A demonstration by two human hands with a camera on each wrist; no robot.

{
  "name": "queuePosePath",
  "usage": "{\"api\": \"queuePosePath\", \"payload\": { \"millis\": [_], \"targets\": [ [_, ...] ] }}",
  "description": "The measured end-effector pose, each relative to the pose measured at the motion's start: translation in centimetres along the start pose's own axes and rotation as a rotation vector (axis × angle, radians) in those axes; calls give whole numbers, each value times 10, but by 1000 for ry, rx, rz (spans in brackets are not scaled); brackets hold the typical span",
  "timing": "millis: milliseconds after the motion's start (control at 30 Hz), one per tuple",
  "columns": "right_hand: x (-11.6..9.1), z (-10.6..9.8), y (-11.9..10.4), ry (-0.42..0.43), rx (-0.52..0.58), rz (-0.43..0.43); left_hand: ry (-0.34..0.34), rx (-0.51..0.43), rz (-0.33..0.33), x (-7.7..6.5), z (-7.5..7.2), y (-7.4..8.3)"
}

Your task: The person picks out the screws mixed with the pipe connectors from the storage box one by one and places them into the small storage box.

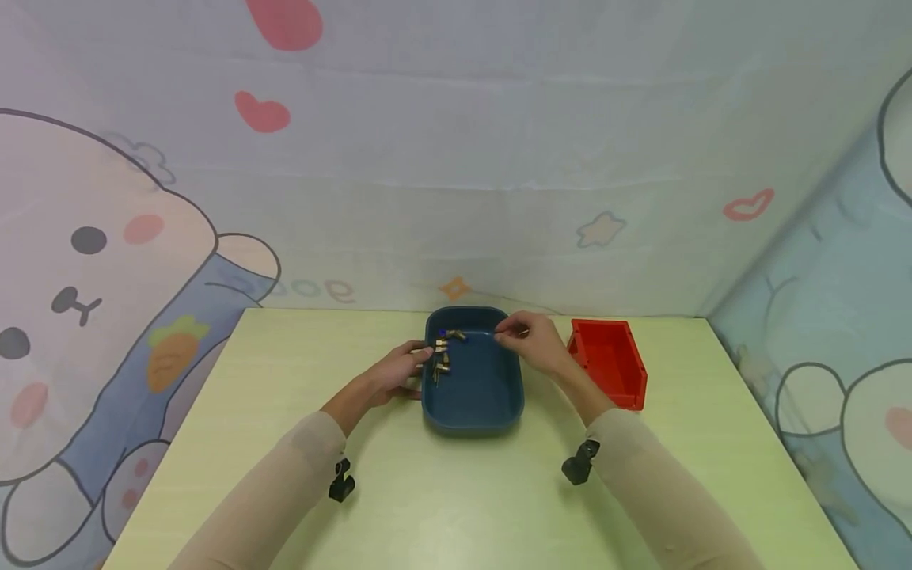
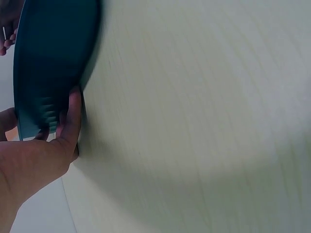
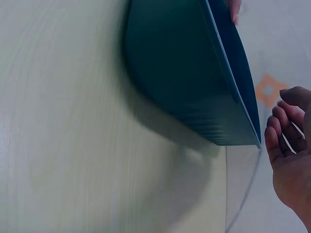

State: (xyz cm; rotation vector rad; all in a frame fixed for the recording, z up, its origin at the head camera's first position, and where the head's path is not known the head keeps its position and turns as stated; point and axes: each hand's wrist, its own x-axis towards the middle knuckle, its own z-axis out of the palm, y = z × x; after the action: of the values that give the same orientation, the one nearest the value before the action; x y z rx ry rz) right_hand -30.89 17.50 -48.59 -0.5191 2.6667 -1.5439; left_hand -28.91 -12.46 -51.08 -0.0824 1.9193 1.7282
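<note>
A dark blue plastic bin (image 1: 472,396) stands at the middle of the table near its back edge. Inside it, several small brass-coloured fittings (image 1: 443,356), some with blue parts, lie bunched along the left wall. My left hand (image 1: 396,370) grips that left wall, thumb at the rim and fingers against the outside; the left wrist view shows this hand (image 2: 46,150) from below. Over the bin's right rim hovers my right hand (image 1: 534,340), fingers curled with thumb and forefinger close together. A tiny brassy glint shows between them, but I cannot tell whether they hold something.
Just right of my right hand, a red plastic bin (image 1: 614,360) sits on the pale wood-grain table (image 1: 470,499). A printed cloth (image 1: 456,158) hangs behind the table's back edge and continues along the sides. Each wrist carries a small black camera (image 1: 580,463).
</note>
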Motion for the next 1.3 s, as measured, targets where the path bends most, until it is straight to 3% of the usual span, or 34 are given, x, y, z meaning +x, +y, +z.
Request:
{"api": "queuePosePath", "payload": {
  "millis": [1300],
  "targets": [
    [8,64,-17,0,18,-35,-8,15,-3,-2,0,0]
  ]
}}
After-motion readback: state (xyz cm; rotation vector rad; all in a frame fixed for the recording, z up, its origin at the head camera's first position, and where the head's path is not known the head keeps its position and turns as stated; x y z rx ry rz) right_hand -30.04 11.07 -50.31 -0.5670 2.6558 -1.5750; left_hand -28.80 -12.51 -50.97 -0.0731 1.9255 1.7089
